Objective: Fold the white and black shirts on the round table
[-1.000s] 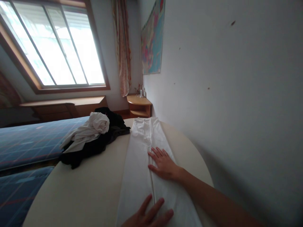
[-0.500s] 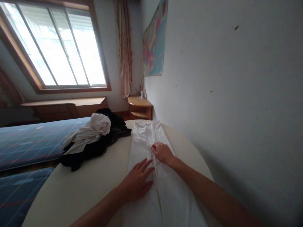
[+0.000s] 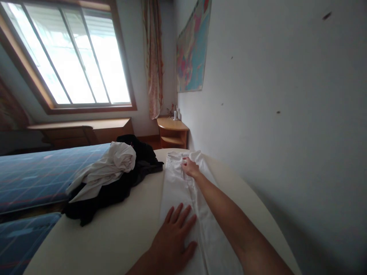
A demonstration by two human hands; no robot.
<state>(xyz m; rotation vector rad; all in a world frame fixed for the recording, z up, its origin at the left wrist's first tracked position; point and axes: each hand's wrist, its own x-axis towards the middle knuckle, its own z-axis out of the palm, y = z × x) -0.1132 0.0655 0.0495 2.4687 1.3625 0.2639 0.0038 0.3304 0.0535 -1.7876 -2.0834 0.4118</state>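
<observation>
well, the left hand point(image 3: 172, 238) lies spread on white cloth point(image 3: 175, 188).

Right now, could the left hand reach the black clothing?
Probably yes: the left hand lies on the white garment, and the way across the tabletop to the black clothing looks open.

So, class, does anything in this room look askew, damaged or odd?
The wall has a few dark marks, perhaps chips, that stand out on its plain surface. The clothes pile lies crumpled over the table's left edge, untidy beside the white garment laid out lengthwise. No spill shows.
</observation>
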